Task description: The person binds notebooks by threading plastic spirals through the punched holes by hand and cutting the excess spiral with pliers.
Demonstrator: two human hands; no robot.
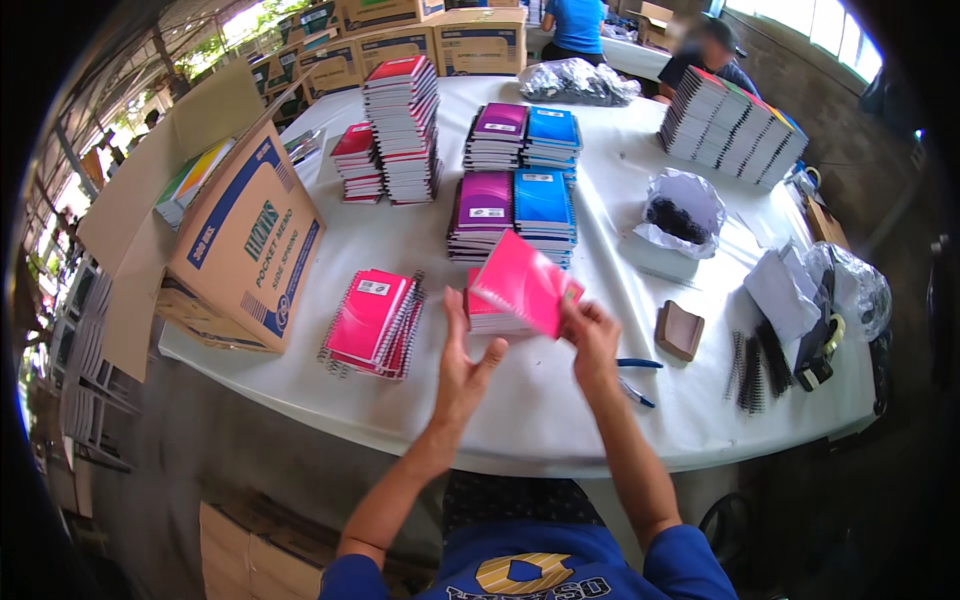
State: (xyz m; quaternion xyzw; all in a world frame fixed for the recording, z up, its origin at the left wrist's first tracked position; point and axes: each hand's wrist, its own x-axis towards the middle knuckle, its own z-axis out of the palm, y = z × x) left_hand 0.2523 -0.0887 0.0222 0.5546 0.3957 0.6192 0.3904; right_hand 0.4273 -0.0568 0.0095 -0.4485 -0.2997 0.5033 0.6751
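Note:
A pink spiral notebook [527, 284] is held tilted above the table, its corner gripped by the fingers of my right hand [594, 340]. My left hand [464, 375] is open beside it, thumb and fingers apart and holding nothing. Below the raised notebook stands a short pink-topped notebook stack [492, 320], partly covered by it. To the left of my left hand lies a loose pile of pink spiral notebooks [369, 318]. A blue-handled tool [637, 364], seemingly pliers, rests by my right wrist, which hides part of it.
Purple notebooks [484, 205] and blue notebooks [543, 203] stand stacked ahead. Taller stacks [402, 130] rise behind. An open carton [240, 240] is at left. At right are a small brown box [680, 330], black spiral coils [757, 368] and a white bag [690, 190]. Two people work beyond.

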